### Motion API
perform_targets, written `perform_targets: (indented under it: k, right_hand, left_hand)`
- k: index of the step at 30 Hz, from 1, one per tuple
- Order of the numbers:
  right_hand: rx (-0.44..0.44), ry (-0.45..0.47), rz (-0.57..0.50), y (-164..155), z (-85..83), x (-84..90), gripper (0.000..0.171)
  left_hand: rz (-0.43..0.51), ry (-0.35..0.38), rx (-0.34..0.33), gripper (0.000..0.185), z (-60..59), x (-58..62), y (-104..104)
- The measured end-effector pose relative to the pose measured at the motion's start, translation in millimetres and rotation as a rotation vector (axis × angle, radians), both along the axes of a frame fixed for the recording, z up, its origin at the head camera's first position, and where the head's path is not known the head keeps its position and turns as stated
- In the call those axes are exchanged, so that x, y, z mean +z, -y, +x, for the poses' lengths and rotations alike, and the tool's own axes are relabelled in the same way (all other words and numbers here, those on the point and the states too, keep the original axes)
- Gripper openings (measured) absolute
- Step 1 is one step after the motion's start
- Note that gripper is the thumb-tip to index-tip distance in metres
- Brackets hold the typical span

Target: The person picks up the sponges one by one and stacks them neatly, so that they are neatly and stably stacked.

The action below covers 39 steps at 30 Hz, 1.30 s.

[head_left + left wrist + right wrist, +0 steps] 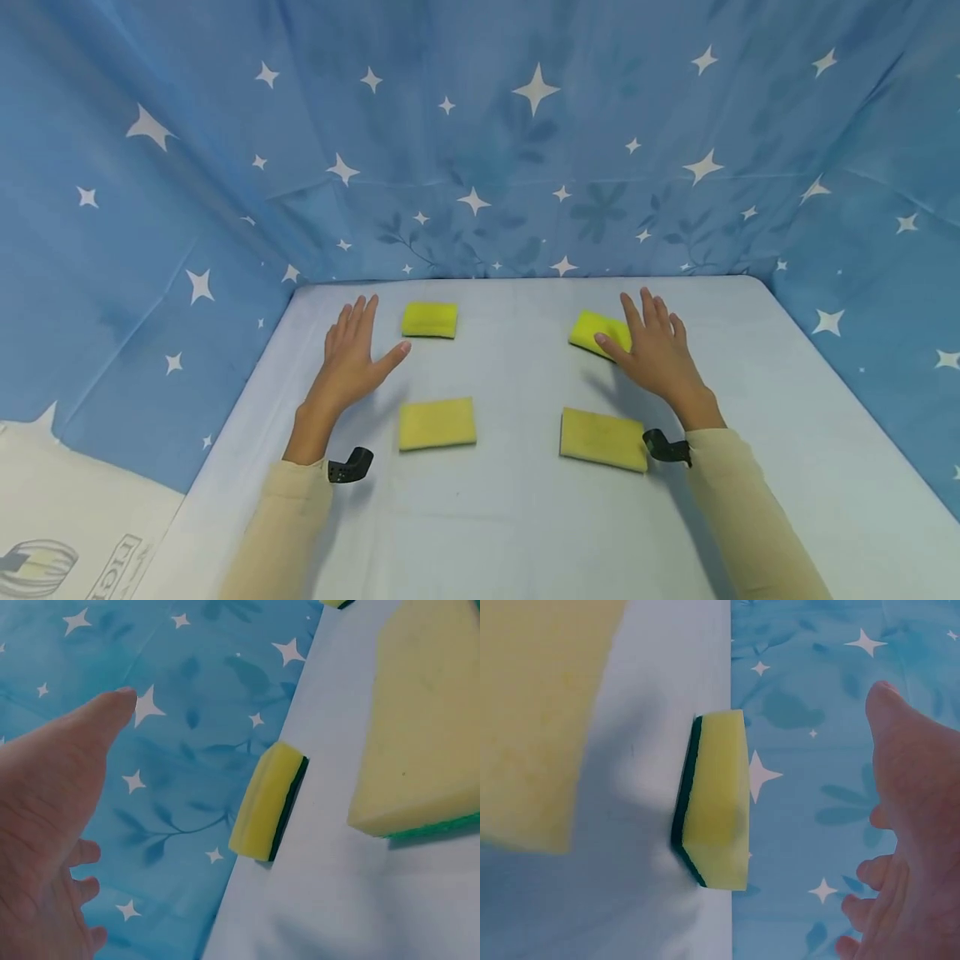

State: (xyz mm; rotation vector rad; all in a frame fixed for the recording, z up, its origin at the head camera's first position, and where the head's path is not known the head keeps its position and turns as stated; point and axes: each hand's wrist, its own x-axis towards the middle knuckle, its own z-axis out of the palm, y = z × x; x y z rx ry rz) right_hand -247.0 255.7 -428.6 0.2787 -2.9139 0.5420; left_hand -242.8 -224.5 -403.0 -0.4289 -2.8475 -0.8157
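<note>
My left hand (351, 354) is held over the left part of the table with straight fingers and the thumb spread. It holds nothing. To its right lie a bright yellow sponge (430, 320) at the back and a paler yellow sponge (437, 423) nearer the front. My right hand (660, 350), likewise straight-fingered and holding nothing, partly covers the back right sponge (592, 330) in the head view. The front right sponge (603, 439) lies below that hand, near the wrist. In the wrist views the back sponges (268, 802) (716, 802) show a dark green underside layer.
A white table (510, 500) carries the sponges. Blue curtains (480, 142) with white stars hang behind it and at both sides. Each wrist bears a black camera mount (350, 466). Pale printed cloth (82, 508) shows at the lower left.
</note>
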Motion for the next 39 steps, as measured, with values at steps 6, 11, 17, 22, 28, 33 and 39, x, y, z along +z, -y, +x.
perform_targets:
  k: [6,11,17,22,28,33,39]
  right_hand:
    - [0.015,-0.019,-0.036,-1.9,7.0,0.4,0.093]
    - [0.025,-0.039,-0.054,-1.5,11.3,-0.6,0.093]
    - [0.044,-0.060,-0.057,-0.9,14.7,-6.5,0.091]
    - [0.056,-0.082,-0.062,-0.8,17.5,-10.9,0.090]
    - [0.051,-0.076,-0.060,0.2,20.2,-15.7,0.089]
    - [0.047,-0.067,-0.054,-0.1,22.4,-18.1,0.089]
    - [0.045,-0.057,-0.046,-1.3,23.9,-20.9,0.090]
  left_hand:
    - [0.031,-0.014,-0.039,0.100,15.6,-1.7,-2.7]
    - [0.054,-0.014,-0.057,0.103,26.9,-6.8,-4.9]
    - [0.038,0.007,-0.063,0.106,37.5,-16.8,-5.8]
    - [0.041,0.034,-0.077,0.107,44.5,-25.2,-6.8]
    - [0.052,0.077,-0.100,0.110,52.5,-36.7,-7.7]
    - [0.066,0.093,-0.117,0.110,59.3,-48.3,-7.5]
    - [0.102,0.133,-0.126,0.111,66.5,-62.8,-7.3]
